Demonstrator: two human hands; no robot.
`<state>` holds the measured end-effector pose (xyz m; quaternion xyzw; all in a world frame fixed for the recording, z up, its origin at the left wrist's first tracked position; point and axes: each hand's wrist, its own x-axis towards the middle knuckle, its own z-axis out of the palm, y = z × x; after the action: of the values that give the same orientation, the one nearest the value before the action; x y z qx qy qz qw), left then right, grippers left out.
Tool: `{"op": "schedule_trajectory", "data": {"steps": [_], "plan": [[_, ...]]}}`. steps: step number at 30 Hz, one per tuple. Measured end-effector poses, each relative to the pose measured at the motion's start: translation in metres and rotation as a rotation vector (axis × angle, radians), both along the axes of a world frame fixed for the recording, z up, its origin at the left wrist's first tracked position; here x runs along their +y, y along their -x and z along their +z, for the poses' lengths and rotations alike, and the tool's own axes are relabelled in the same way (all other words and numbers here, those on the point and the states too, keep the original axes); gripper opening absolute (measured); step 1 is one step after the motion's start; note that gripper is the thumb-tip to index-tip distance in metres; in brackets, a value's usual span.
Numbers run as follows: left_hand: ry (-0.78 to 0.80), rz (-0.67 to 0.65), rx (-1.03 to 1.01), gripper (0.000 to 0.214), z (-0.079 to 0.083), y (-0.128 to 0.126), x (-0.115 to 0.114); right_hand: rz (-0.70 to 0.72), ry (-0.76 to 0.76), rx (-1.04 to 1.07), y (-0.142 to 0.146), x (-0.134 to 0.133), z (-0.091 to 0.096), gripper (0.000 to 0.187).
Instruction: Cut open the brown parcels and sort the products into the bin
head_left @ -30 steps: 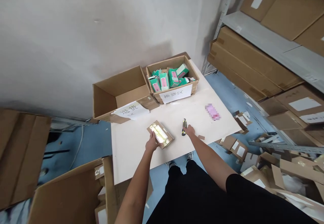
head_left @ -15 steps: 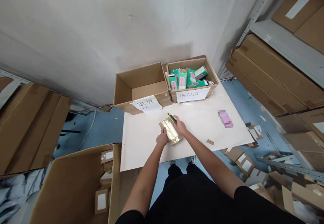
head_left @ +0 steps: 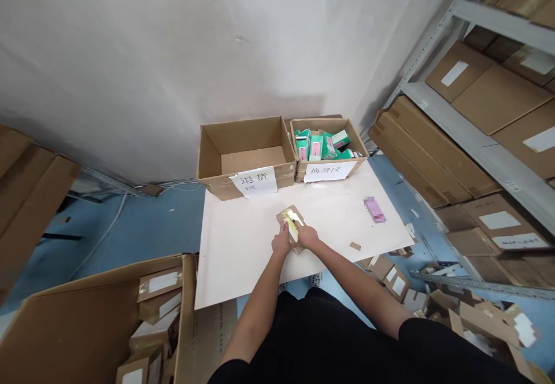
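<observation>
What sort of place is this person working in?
Probably a warehouse or stockroom: metal shelving loaded with sealed cartons, two paper-labelled open boxes on a white table, one holding green packs, and the left hand and right hand on a small parcel.

Cardboard parcel [head_left: 291,222], glossy tape; matt white table [head_left: 243,245].

Soft, even light. The wall [head_left: 173,54] is bright, dimmer behind the far boxes [head_left: 243,141]. Tape on the parcel [head_left: 291,221] glares. Edges bow, bending the right shelf [head_left: 477,141]. A pink patch [head_left: 374,209] on the table [head_left: 234,251] is pixelated.
</observation>
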<state>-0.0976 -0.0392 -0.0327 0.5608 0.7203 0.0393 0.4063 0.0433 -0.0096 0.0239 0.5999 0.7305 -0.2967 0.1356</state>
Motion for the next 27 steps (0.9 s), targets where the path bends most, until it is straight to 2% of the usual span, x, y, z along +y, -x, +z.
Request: {"op": "schedule_trajectory", "data": {"steps": [4, 8, 11, 14, 16, 19, 22, 25, 27], "plan": [[-0.043, -0.07, 0.048, 0.121, -0.003, 0.002, -0.003, 0.028, 0.029, -0.104, -0.012, -0.027, 0.015, 0.066], [-0.023, -0.193, 0.19, 0.115, 0.0, -0.003, -0.003, 0.054, 0.105, -0.212, -0.025, -0.052, 0.029, 0.065], [-0.015, -0.27, 0.233, 0.116, 0.004, -0.011, -0.004, 0.049, 0.122, -0.247, -0.037, -0.06, 0.044, 0.062], [-0.002, -0.315, 0.231, 0.114, 0.006, -0.017, -0.005, 0.001, 0.151, -0.229, -0.056, -0.065, 0.057, 0.053], [0.006, -0.334, 0.231, 0.111, 0.008, -0.02, -0.003, -0.1, 0.086, -0.179, -0.069, -0.071, 0.057, 0.049], [-0.005, -0.353, 0.25, 0.111, 0.011, -0.023, 0.002, -0.355, -0.101, -0.125, -0.08, -0.084, 0.038, 0.056], [0.001, -0.363, 0.289, 0.114, 0.015, -0.028, 0.005, -0.564, -0.133, -0.073, -0.072, -0.088, 0.004, 0.074], [0.02, -0.351, 0.329, 0.108, 0.017, -0.03, 0.001, -0.654, -0.111, -0.02, -0.057, -0.071, -0.026, 0.086], [0.02, -0.318, 0.366, 0.095, 0.018, -0.027, -0.007, -0.685, -0.118, 0.003, -0.05, -0.05, -0.037, 0.092]]}}
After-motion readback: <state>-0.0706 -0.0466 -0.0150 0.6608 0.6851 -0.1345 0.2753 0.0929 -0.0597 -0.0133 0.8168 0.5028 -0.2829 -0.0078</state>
